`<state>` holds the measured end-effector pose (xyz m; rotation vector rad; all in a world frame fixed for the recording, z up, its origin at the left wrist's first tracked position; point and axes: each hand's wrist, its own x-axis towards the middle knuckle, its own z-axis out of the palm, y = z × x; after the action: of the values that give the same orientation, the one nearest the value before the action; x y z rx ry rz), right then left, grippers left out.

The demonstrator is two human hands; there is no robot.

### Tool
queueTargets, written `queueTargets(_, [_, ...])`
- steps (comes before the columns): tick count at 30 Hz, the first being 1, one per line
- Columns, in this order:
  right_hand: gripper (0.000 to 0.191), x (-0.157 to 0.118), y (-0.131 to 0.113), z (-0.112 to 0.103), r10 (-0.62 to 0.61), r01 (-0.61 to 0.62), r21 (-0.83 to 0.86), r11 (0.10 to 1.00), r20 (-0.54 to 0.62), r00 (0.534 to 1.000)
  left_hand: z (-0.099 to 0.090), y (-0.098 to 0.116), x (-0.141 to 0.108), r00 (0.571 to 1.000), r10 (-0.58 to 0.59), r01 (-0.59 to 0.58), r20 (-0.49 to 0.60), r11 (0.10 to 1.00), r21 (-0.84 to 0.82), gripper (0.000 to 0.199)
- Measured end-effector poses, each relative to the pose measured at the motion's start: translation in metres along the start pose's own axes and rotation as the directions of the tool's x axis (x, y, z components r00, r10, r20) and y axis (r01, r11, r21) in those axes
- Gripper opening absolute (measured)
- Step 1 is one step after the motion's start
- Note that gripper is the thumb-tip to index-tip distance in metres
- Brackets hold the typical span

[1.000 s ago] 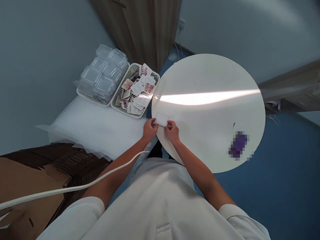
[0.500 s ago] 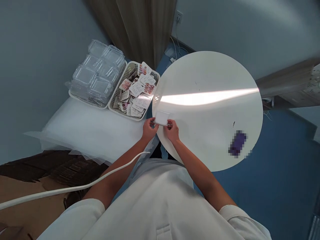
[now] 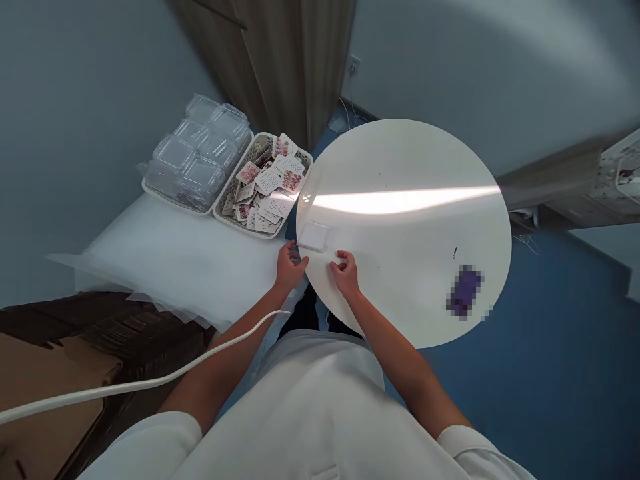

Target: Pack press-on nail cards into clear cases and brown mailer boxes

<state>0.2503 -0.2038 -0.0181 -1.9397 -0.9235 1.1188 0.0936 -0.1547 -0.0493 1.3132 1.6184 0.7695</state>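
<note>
A small clear plastic case (image 3: 314, 237) with white inside lies near the left edge of the round white table (image 3: 400, 267). Just below and left of the case is my left hand (image 3: 290, 269), its fingers apart and holding nothing. On the case's right side, my right hand (image 3: 345, 272) is over the table with thumb and fingers curved apart, also holding nothing. A white basket (image 3: 273, 237) to the left of the table holds many printed cards (image 3: 267, 181), some with pinkish pictures.
Stacked clear plastic boxes (image 3: 175, 155) fill another white basket at the far left. White foam sheets (image 3: 185, 247) lie in front of the baskets. A blurred purple object (image 3: 465, 291) rests on the table's right. A white cable (image 3: 150, 382) crosses my left arm.
Both my hands have let go of the case and drawn back from it, fingers opened. The case now lies on the table. The whole view has shifted slightly.
</note>
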Motion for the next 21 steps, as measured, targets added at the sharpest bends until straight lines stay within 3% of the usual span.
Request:
queueTargets(12, [0.029, -0.073, 0.041, -0.056, -0.048, 0.029, 0.204, 0.979, 0.09, 0.995, -0.006, 0.014, -0.11, 0.995, -0.066, 0.066, 0.069, 0.998, -0.011, 0.044])
queueTargets(17, [0.027, -0.087, 0.052, -0.052, -0.063, 0.021, 0.175, 0.984, 0.241, 0.969, -0.018, 0.014, -0.16, 0.994, -0.066, 0.062, 0.091, 0.997, 0.045, 0.039])
queueTargets(21, [0.028, -0.095, 0.042, -0.038, -0.101, 0.049, 0.142, 0.989, 0.382, 0.919, -0.043, 0.011, -0.188, 0.993, -0.094, 0.086, 0.076, 0.992, 0.096, 0.039])
